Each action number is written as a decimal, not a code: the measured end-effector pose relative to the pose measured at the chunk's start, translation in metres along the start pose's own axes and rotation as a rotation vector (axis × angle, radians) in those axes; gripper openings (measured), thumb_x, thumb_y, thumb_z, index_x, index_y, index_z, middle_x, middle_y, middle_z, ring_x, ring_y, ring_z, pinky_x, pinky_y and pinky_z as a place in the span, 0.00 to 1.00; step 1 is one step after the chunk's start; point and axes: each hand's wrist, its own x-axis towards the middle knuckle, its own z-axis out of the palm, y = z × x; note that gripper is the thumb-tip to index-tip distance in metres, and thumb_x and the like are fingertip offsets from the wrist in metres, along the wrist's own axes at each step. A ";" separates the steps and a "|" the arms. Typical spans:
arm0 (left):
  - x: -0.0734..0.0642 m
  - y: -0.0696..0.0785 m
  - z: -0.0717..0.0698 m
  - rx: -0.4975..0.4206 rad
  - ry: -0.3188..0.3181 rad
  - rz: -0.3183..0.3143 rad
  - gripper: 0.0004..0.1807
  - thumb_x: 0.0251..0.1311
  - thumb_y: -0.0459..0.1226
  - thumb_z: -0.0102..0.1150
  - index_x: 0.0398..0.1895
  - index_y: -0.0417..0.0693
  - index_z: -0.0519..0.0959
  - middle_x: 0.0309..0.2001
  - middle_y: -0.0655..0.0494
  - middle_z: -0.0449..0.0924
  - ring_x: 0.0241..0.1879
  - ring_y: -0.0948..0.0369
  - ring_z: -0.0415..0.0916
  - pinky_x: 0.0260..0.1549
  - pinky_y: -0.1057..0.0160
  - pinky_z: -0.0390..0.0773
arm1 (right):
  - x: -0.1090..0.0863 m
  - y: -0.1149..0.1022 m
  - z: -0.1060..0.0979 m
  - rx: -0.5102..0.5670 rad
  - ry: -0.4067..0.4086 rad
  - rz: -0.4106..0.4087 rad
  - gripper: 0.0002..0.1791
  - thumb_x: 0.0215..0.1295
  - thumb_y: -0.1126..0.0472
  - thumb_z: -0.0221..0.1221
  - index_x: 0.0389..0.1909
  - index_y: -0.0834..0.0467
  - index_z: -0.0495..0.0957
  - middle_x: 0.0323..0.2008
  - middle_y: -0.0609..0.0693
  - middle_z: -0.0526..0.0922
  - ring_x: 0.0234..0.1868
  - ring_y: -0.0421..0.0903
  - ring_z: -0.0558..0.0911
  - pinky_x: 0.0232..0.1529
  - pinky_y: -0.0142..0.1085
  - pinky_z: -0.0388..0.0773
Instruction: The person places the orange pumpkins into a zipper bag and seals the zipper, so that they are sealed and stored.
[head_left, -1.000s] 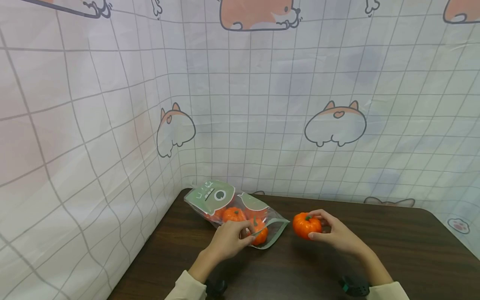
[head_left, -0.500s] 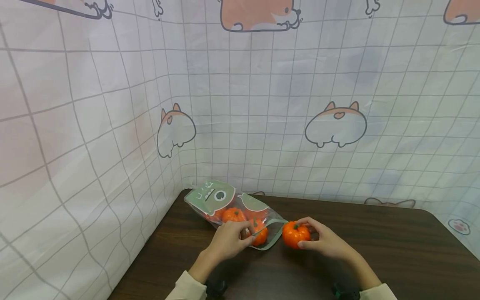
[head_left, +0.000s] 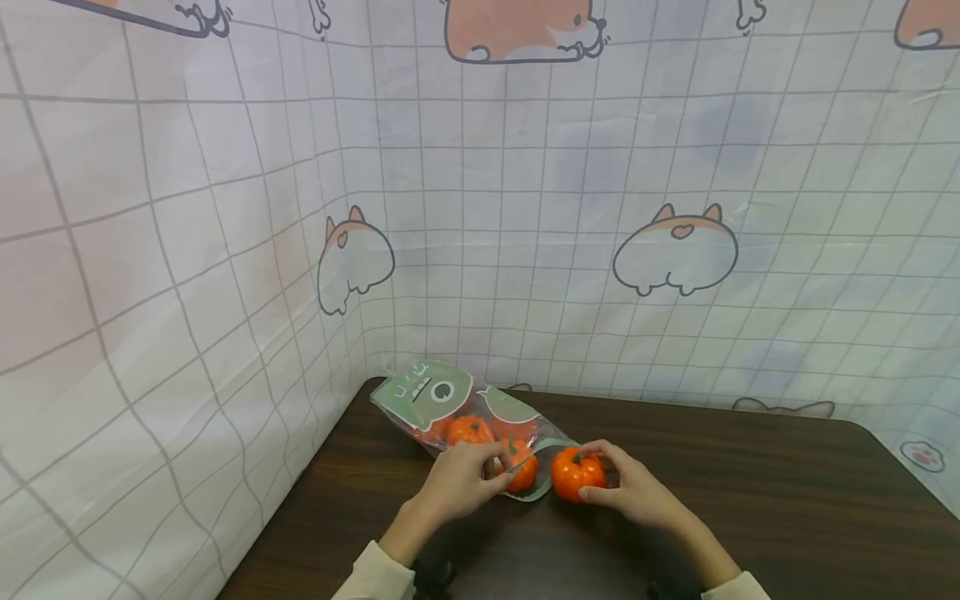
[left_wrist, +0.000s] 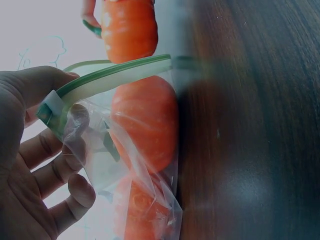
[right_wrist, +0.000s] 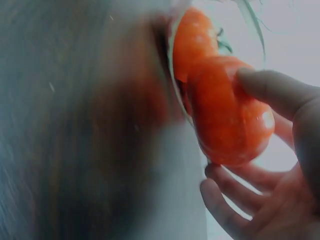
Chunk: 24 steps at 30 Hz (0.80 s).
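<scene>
In the head view, a clear zip bag (head_left: 420,398) with a green cartoon print lies on its side on the table. Several small orange pumpkins (head_left: 470,428) are inside it. My left hand (head_left: 459,482) pinches the upper edge of its mouth; the left wrist view shows the green zip strip (left_wrist: 120,72) between thumb and finger, with the mouth parted. My right hand (head_left: 636,493) grips another small orange pumpkin (head_left: 576,475) with a green stem, right at the bag's mouth. Seen from the right wrist, that pumpkin (right_wrist: 227,117) partly covers one inside the bag (right_wrist: 194,37).
The dark wooden table (head_left: 750,492) extends to the right of the hands. A white grid-patterned cloth (head_left: 525,208) with cartoon dogs hangs behind the table and along its left side.
My right hand has carried its pumpkin leftward and slightly nearer to me, from apart from the bag to its mouth. The left hand and the bag have stayed in place.
</scene>
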 end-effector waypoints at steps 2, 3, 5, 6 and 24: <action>0.000 -0.001 0.000 0.004 -0.001 0.000 0.05 0.63 0.46 0.69 0.32 0.63 0.81 0.22 0.71 0.75 0.20 0.73 0.68 0.23 0.70 0.68 | 0.002 -0.003 0.005 -0.016 0.034 0.011 0.29 0.66 0.51 0.68 0.63 0.53 0.70 0.63 0.62 0.76 0.59 0.58 0.79 0.47 0.38 0.82; 0.000 -0.001 0.000 0.005 0.000 0.000 0.05 0.63 0.46 0.69 0.32 0.63 0.81 0.22 0.71 0.74 0.20 0.73 0.68 0.23 0.70 0.68 | 0.002 -0.005 0.007 -0.024 0.051 0.019 0.29 0.65 0.51 0.69 0.62 0.53 0.70 0.62 0.63 0.76 0.59 0.58 0.79 0.48 0.39 0.82; 0.000 -0.001 0.000 0.012 0.001 0.003 0.05 0.62 0.46 0.69 0.32 0.63 0.81 0.22 0.71 0.74 0.20 0.73 0.68 0.23 0.70 0.68 | 0.004 -0.008 0.012 -0.040 0.080 0.036 0.29 0.64 0.51 0.69 0.62 0.53 0.70 0.63 0.63 0.76 0.58 0.57 0.80 0.49 0.43 0.82; 0.000 -0.001 0.000 0.014 0.003 0.005 0.05 0.62 0.46 0.69 0.32 0.63 0.81 0.22 0.71 0.74 0.20 0.73 0.68 0.23 0.70 0.68 | 0.005 -0.009 0.015 -0.044 0.093 0.048 0.30 0.64 0.50 0.70 0.62 0.53 0.70 0.63 0.64 0.76 0.58 0.57 0.80 0.50 0.46 0.81; 0.001 0.001 0.000 0.046 0.015 0.013 0.06 0.62 0.46 0.68 0.31 0.64 0.79 0.21 0.72 0.73 0.20 0.73 0.67 0.22 0.70 0.67 | 0.012 -0.016 0.031 -0.040 0.064 0.059 0.31 0.63 0.51 0.71 0.61 0.54 0.68 0.64 0.70 0.74 0.61 0.63 0.80 0.50 0.51 0.83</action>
